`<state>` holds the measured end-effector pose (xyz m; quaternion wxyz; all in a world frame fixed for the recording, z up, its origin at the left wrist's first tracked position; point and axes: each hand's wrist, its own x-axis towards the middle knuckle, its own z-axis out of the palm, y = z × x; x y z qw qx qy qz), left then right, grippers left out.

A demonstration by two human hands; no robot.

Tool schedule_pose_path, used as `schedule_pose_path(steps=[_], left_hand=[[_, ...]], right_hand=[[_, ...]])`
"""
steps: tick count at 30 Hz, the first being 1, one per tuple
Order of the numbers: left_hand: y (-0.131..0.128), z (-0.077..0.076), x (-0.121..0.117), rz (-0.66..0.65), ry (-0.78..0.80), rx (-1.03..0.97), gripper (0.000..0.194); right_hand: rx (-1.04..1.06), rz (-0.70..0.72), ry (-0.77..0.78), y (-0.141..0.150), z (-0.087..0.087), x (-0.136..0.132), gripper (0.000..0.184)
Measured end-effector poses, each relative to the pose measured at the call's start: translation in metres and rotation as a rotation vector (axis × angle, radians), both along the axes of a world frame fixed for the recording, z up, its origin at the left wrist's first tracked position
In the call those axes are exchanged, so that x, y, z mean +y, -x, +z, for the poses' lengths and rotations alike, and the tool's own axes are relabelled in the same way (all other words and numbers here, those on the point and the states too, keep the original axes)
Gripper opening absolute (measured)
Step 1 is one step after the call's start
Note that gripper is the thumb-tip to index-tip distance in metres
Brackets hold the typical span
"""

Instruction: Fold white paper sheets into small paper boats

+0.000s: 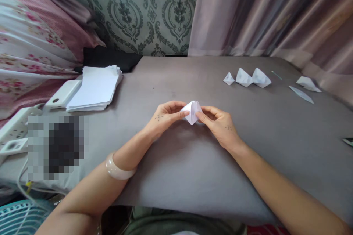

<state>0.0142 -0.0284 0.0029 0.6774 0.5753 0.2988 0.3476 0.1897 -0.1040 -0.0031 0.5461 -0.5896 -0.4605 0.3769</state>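
Observation:
Between my two hands, above the middle of the table, is a small piece of folded white paper (pixel 192 113) with a crease or slit down its centre. My left hand (pixel 168 115) pinches its left side, thumb in front and fingers behind. On the right side, my right hand (pixel 217 119) grips it the same way. The fingertips behind the paper are hidden. Farther back to the right stand three folded white paper shapes: a small one (pixel 228 78), a middle one (pixel 244 78) and a larger one (pixel 261 78).
A stack of white paper (pixel 93 86) lies at the left beside a white box (pixel 63 93) and power strips (pixel 18 125). At the right are two flat folded papers, one (pixel 309 83) behind the other (pixel 301 94), and a thin stick (pixel 277 75). A fan (pixel 23 213) stands below left.

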Motion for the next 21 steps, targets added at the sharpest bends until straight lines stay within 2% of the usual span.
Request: schedule_pose_path(steps=[6, 10, 13, 18, 21], left_hand=[[-0.001, 0.000, -0.002, 0.035, 0.057, 0.000, 0.028], [-0.001, 0.000, -0.002, 0.018, 0.061, 0.011, 0.027], [-0.002, 0.000, -0.004, 0.012, 0.051, 0.033, 0.025], [-0.006, -0.001, -0.008, 0.092, -0.003, 0.076, 0.026], [-0.008, -0.001, -0.011, 0.051, -0.024, 0.109, 0.030]], right_hand=[[0.118, 0.044, 0.035, 0.001, 0.001, 0.000, 0.038], [0.161, 0.068, 0.017, 0.001, 0.002, 0.000, 0.034], [0.157, 0.075, 0.014, 0.001, 0.003, -0.001, 0.028], [0.137, 0.058, 0.058, 0.002, 0.002, -0.003, 0.028], [0.142, 0.046, 0.106, 0.002, 0.004, -0.002, 0.028]])
